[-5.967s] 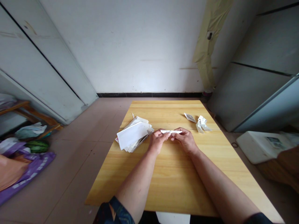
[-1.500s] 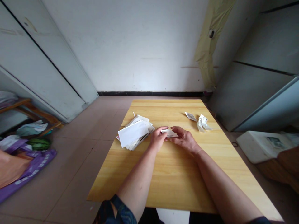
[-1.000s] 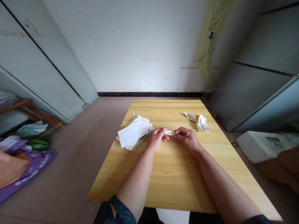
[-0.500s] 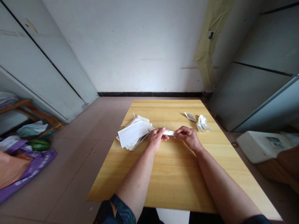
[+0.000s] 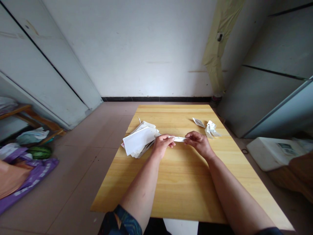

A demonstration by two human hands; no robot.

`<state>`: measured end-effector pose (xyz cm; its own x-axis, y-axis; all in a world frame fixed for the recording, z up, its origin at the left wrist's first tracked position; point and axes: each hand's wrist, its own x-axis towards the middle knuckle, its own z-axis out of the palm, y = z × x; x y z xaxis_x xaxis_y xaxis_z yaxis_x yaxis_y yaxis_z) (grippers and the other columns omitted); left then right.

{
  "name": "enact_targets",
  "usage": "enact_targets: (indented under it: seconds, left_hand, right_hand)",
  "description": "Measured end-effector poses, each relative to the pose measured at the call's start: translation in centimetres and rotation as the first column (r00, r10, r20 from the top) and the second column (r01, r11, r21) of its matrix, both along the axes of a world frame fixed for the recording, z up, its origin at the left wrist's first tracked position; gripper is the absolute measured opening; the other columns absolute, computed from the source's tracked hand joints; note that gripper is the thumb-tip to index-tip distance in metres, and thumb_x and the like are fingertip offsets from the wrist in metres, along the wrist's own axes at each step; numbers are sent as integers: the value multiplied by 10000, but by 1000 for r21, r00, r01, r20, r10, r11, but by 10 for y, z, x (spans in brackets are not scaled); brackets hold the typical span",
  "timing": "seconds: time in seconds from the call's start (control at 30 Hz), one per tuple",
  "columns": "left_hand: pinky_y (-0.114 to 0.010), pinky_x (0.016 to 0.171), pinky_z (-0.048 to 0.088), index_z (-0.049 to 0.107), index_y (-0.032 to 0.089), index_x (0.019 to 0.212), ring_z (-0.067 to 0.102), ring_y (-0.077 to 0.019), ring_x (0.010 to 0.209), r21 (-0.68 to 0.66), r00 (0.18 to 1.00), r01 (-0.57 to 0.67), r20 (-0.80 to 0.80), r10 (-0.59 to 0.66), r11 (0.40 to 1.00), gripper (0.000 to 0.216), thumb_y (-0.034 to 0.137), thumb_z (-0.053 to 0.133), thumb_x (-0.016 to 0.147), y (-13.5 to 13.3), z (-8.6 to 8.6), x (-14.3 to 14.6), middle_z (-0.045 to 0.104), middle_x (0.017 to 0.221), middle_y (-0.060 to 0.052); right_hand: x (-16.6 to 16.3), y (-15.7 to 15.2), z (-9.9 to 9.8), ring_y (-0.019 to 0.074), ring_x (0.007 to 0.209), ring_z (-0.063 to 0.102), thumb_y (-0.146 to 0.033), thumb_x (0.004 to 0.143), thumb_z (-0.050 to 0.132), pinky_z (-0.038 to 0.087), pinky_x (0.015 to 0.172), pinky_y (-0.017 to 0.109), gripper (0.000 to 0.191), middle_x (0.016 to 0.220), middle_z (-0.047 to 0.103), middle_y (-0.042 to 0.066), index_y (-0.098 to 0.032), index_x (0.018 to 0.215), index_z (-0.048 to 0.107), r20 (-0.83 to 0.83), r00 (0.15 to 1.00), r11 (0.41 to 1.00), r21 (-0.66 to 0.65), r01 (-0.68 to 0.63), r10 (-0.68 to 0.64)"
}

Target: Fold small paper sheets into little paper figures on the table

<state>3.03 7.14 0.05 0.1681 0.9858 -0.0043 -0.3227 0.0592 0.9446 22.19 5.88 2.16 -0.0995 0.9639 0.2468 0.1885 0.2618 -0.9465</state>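
A narrow folded white paper strip is stretched between my two hands just above the wooden table. My left hand pinches its left end, fingers closed. My right hand pinches its right end, fingers closed too. A loose stack of white paper sheets lies on the table right beside my left hand.
Two folded white paper pieces, a flat one and a crumpled-looking one, sit at the table's far right. A white box stands on the floor to the right. Bags and a watermelon lie on the floor at left.
The paper was pressed flat on the table under both hands; since then both hands have lifted it and drawn apart, pulling it out into a longer strip.
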Motion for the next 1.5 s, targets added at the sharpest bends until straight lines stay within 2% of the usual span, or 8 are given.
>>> enact_targets:
  seconds: [0.1, 0.53, 0.67, 0.77, 0.93, 1.17, 1.3, 1.5]
  left_hand:
    - [-238, 535, 419, 700, 99, 793, 554, -103, 505, -18, 1000, -8, 9, 9, 1000, 286, 336, 756, 642, 1, -3, 1, 658, 576, -36]
    - [-253, 617, 464, 675, 117, 942, 617, -127, 638, -23, 998, 6, 55, -5, 1000, 402, 303, 792, 605, 0, -2, 5, 684, 731, -42]
    - [-249, 623, 460, 646, 127, 1011, 612, -113, 643, -48, 995, -34, 93, 38, 998, 483, 318, 803, 596, 0, -1, 4, 665, 785, -33]
    - [-259, 632, 465, 636, 125, 1031, 619, -116, 653, -68, 993, -34, 108, 41, 997, 543, 345, 817, 569, 1, 0, 4, 657, 849, -43]
    - [-263, 643, 471, 650, 116, 992, 621, -120, 664, -76, 996, -39, 81, 45, 996, 508, 343, 815, 567, 3, -5, 4, 657, 823, -41]
    - [-255, 644, 466, 662, 123, 963, 620, -116, 668, -52, 995, -34, 89, 39, 998, 450, 322, 803, 585, 4, -8, 3, 661, 797, -34]
    - [-262, 651, 468, 662, 118, 954, 619, -123, 671, -57, 997, -29, 72, 33, 998, 455, 332, 804, 578, 3, -5, 3, 664, 775, -37]
    - [-263, 646, 467, 660, 116, 933, 619, -129, 670, -62, 997, -37, 62, 41, 997, 454, 341, 803, 566, 2, -2, 4, 670, 784, -47]
  right_hand:
    - [1, 1, -1, 159, 615, 616, -432, 652, 733, 492, 598, 292, 309, 680, 660, 10, -188, 799, 615, -40, 999, 1000, -22, 11, -12]
    - [2, 0, 2, 132, 552, 537, -376, 701, 654, 405, 517, 246, 201, 634, 644, 10, -180, 742, 648, 278, 957, 996, 44, 72, -82]
    - [9, 2, 4, 153, 558, 586, -410, 695, 653, 440, 528, 261, 247, 617, 652, 23, -169, 742, 634, 229, 967, 992, -25, 125, -116]
    - [22, 6, 11, 168, 538, 608, -450, 673, 659, 458, 515, 270, 302, 588, 645, 28, -161, 750, 617, 150, 958, 962, -91, 259, -244]
    - [43, 17, 23, 171, 505, 590, -342, 702, 622, 418, 524, 266, 185, 479, 605, 1, -169, 751, 667, 465, 747, 848, 16, 529, -475]
    - [47, 27, 19, 219, 694, 611, -323, 771, 548, 359, 572, 272, 197, 725, 681, 78, -209, 839, 694, 791, 353, 710, 142, 690, -500]
    - [49, 27, 18, 220, 695, 602, -368, 795, 529, 351, 572, 278, 242, 795, 685, 109, -203, 846, 697, 828, 277, 666, 146, 731, -487]
    - [48, 25, 15, 198, 686, 588, -397, 776, 555, 361, 578, 283, 253, 913, 661, 120, -197, 807, 706, 816, 254, 665, 199, 720, -519]
